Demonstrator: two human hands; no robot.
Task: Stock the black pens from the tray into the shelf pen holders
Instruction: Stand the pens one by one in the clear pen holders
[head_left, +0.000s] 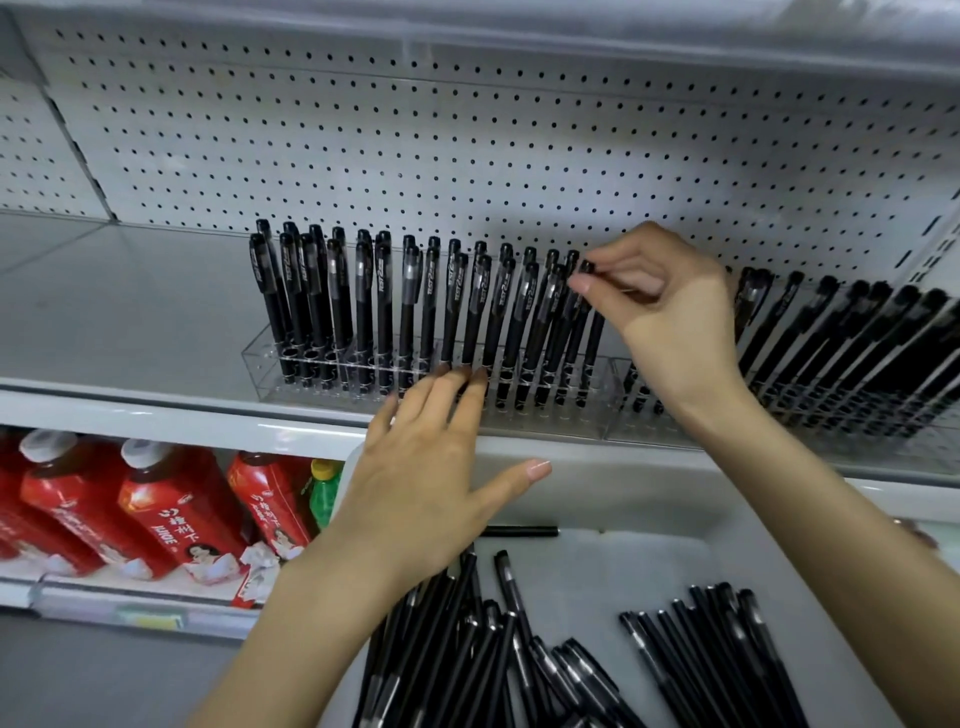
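Right hand (660, 306) pinches black pen (592, 348) at pen holder's (260, 364) right end; left hand (431, 467), fingers straight, touches holder's front.

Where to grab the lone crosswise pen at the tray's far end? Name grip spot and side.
Pinch the lone pen on its exposed barrel, from above on the right: it lies flat by the tray wall, apart from the heaps, left end behind the left hand.

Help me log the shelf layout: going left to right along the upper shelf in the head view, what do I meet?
Bare shelf → first clear pen holder, holding pens → right hand pinching a black pen → second pen holder, holding pens.
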